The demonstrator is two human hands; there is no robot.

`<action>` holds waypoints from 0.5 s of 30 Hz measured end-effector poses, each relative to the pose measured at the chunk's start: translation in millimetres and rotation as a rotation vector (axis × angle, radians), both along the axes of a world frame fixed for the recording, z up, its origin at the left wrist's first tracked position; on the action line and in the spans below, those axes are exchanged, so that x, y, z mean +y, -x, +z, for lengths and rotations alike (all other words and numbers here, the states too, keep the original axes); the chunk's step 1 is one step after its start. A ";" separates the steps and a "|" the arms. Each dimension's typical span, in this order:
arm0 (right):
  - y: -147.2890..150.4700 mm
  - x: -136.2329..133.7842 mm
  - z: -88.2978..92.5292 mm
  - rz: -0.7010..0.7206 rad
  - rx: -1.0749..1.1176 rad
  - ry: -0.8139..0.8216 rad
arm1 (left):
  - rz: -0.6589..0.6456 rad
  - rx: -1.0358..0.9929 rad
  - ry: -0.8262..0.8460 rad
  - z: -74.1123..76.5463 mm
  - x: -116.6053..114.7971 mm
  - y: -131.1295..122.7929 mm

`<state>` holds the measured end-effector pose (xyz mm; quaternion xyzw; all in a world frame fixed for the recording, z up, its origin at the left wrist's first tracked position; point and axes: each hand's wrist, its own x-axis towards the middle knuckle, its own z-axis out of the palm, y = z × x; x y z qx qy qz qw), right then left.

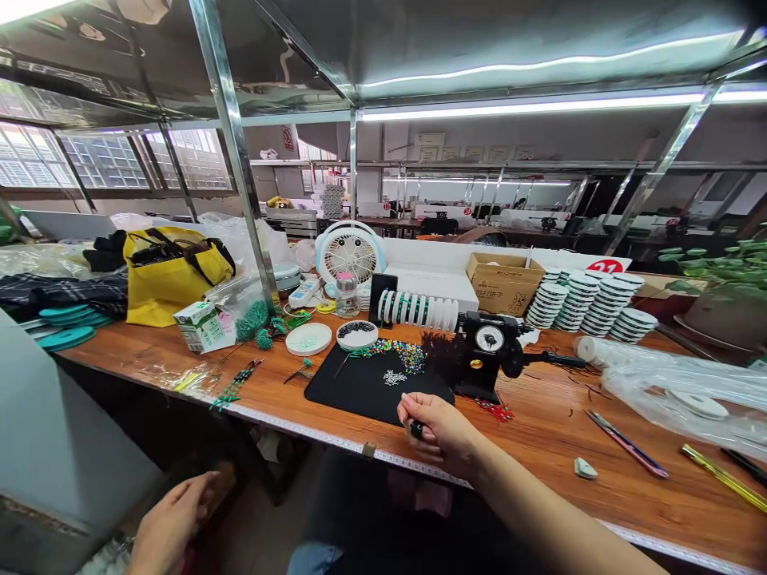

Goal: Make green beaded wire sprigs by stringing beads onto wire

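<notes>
My right hand (432,430) is closed over the front edge of a black mat (335,383). A small black piece shows between its fingers, too little of it to name. Just beyond it lie a little heap of white beads (394,378) and a curved spread of mixed coloured beads (411,357). My left hand (176,511) is low on the left, below the table edge, with its fingers curled together; whatever they hold, if anything, is hidden. Green-and-black beaded cords (236,385) lie on the table above it.
A black hand-cranked machine (488,351) stands right of the mat, with a row of thread spools (418,311) beside it. White dishes (308,339), a fan (351,254) and a yellow bag (173,279) are left. Tweezers (626,443) lie right. A metal post (233,152) rises left.
</notes>
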<state>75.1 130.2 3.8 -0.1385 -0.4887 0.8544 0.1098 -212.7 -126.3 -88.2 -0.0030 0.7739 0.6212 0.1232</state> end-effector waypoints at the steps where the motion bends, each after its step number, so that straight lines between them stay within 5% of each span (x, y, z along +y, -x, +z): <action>1: -1.8 0.3 0.8 0.000 0.008 0.009 | 0.015 -0.012 -0.036 0.6 -0.9 2.1; 3: -5.7 0.5 1.8 0.000 0.028 0.028 | -0.094 -0.046 -0.070 4.3 -4.0 4.6; 8: -14.7 -9.2 0.3 0.037 0.071 0.054 | -0.718 0.071 0.249 27.2 -9.6 -1.1; 11: -21.6 -23.6 1.0 0.067 0.081 0.054 | -0.753 0.158 0.298 44.0 -9.6 -15.1; 15: -35.2 -45.7 12.5 0.051 0.093 0.028 | -0.778 0.184 0.149 64.7 -7.8 -46.0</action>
